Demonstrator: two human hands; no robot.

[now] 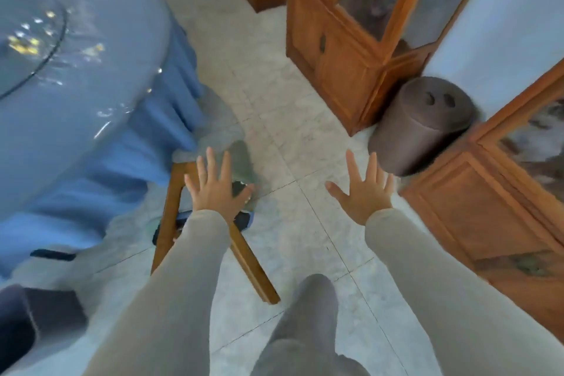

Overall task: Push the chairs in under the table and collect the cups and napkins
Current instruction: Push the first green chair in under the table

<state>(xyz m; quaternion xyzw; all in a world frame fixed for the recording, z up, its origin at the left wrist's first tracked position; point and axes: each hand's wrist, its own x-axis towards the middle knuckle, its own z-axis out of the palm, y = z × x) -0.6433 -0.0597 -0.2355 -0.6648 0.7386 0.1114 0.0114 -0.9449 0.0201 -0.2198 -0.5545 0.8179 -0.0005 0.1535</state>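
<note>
A wooden chair (171,207) with a grey cushioned seat (219,128) stands at the edge of the round table (91,49), its seat partly under the blue tablecloth (128,162). My left hand (215,189) is spread with straight fingers over the chair's top rail; whether it touches the rail is unclear. My right hand (363,189) hangs open over the floor to the right, holding nothing. No cups or napkins show in this blurred view.
A glass turntable (33,49) lies on the table. Wooden glass-front cabinets (345,49) line the right side, with a brown cylindrical stool (418,128) between them. Another dark chair (30,320) sits at bottom left. Tiled floor (290,137) runs between table and cabinets.
</note>
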